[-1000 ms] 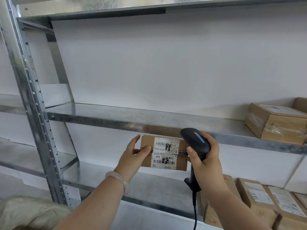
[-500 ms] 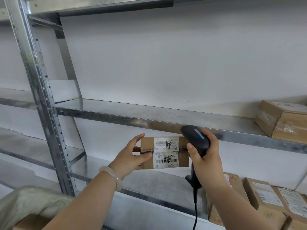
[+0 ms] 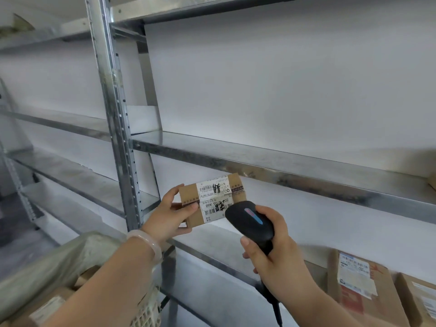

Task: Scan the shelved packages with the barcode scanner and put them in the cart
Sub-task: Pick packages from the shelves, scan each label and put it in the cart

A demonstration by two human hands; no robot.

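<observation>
Steel shelving (image 3: 283, 166) (boxes (image 3: 361, 291) below): left fingers (image 3: 173, 193) pinch package (image 3: 212, 197), right fingers (image 3: 269, 214) grip scanner (image 3: 250, 220).

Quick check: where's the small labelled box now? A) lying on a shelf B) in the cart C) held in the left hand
C: the left hand grips the small box in the air, label facing the scanner in the right hand.
</observation>
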